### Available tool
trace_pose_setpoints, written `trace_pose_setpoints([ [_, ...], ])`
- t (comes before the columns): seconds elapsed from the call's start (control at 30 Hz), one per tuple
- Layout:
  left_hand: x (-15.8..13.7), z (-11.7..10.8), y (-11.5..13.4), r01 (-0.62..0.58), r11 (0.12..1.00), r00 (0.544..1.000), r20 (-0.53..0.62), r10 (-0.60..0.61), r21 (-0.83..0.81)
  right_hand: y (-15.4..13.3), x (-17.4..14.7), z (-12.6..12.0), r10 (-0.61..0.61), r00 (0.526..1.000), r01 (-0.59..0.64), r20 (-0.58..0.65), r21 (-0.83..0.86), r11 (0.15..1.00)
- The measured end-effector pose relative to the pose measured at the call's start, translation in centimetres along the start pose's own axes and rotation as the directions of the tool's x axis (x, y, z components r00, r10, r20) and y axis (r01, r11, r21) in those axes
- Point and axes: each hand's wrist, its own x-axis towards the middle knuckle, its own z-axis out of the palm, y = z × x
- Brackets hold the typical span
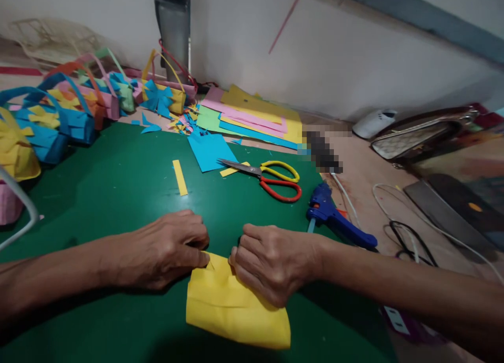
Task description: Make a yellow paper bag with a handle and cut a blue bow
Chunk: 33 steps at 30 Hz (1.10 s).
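A folded yellow paper piece (236, 305), shaped like a small bag body, lies near the front of the green board. My left hand (169, 250) pinches its upper left edge between thumb and curled fingers. At its upper right, my right hand (268, 260) is closed on the paper, the fingers bent and covering part of that edge. Beyond my hands rest scissors (255, 173) with one yellow and one red handle, partly over a blue paper sheet (210, 152). A yellow paper strip (180, 177) lies on the board to their left.
Several finished paper baskets (79, 122) with handles line the left and back. Stacked coloured sheets (252, 118) and scraps lie at the back. A blue glue gun (334, 216) sits right of the scissors, near white and black cables. The green board (134, 189) spans the front.
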Motion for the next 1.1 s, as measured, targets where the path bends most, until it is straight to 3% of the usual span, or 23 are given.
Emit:
trace_pose_setpoints([
  [0.4, -0.6, 0.0, -0.5, 0.019, 0.993, 0.998, -0.063, -0.026, -0.118, 0.8, 1.4, 0.2, -0.041, 0.999, 0.042, -0.005, 0.078, 0.996],
  [0.73, -0.5, 0.2, -0.8, 0.032, 0.996, 0.995, -0.091, -0.04, -0.084, 1.2, 3.4, 0.8, -0.047, 0.999, 0.048, -0.007, 0.066, 0.997],
  [1.1, -0.4, -0.1, -0.7, 0.045, 0.995, 0.995, -0.081, -0.053, -0.094, 0.9, 1.7, 0.6, -0.006, 1.0, 0.007, -0.004, 0.056, 0.998],
])
